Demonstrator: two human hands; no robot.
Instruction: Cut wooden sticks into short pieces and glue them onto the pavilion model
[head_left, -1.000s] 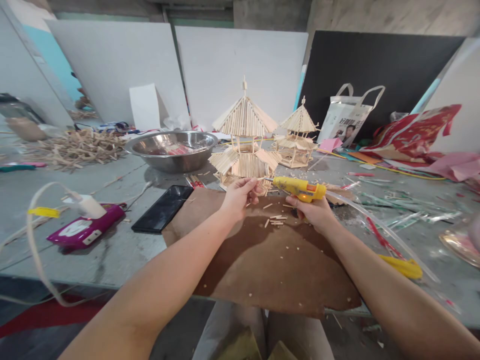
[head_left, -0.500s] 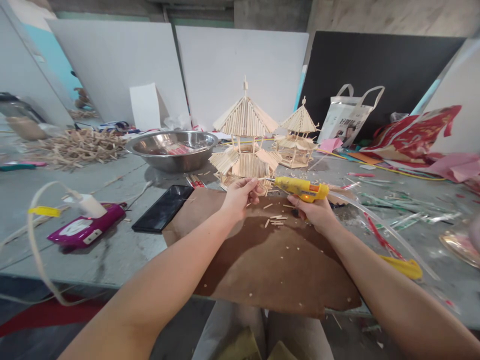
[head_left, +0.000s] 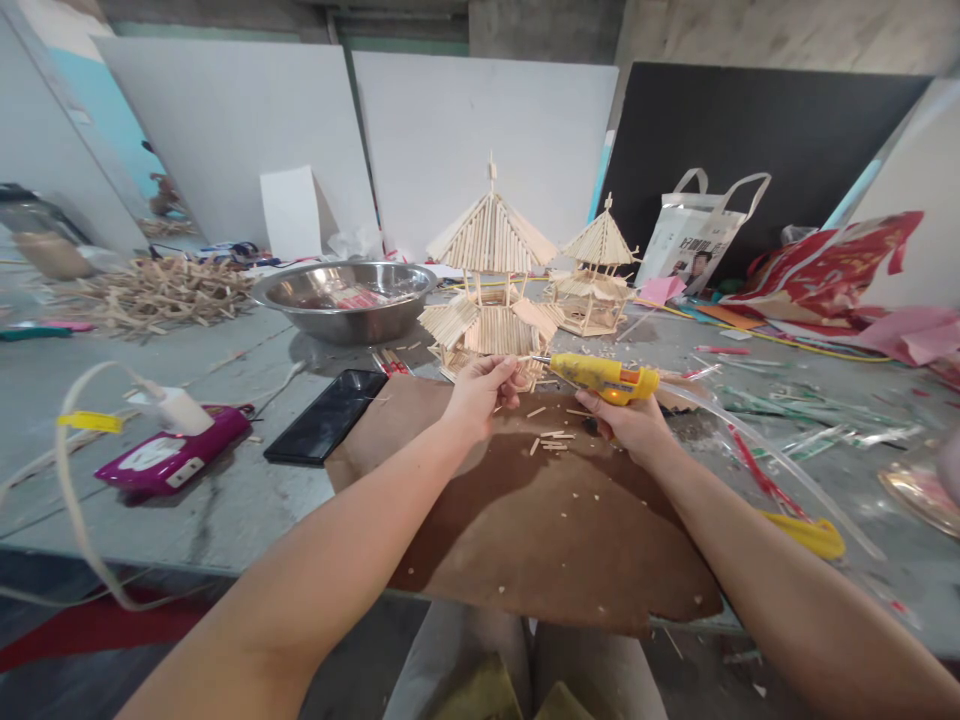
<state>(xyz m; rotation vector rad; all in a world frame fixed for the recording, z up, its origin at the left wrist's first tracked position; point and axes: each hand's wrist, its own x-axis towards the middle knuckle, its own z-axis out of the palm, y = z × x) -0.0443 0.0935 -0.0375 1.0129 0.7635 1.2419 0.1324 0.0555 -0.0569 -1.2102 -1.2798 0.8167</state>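
A yellow hot glue gun (head_left: pixel 600 378) is gripped in my right hand (head_left: pixel 632 425), its metal nozzle pointing left. At that nozzle, my left hand (head_left: pixel 484 392) pinches a small wooden stick (head_left: pixel 527 359) between thumb and fingers. Just behind my left hand rises a two-tiered pavilion model (head_left: pixel 491 240) built of thin wooden sticks. Below my hands, several short stick pieces (head_left: pixel 553 440) lie on a brown board (head_left: pixel 555 540). A clear glue stick (head_left: pixel 765 450) trails from the back of the gun.
Behind stands a smaller stick pavilion (head_left: pixel 596 270). To the left are a steel basin (head_left: pixel 341 325), a black phone (head_left: pixel 326 417), a purple power strip (head_left: pixel 176 452) with a looping cord and a heap of sticks (head_left: pixel 161 292). Rightward lie plastic wrappers (head_left: pixel 795 425) and a white bag (head_left: pixel 686 240).
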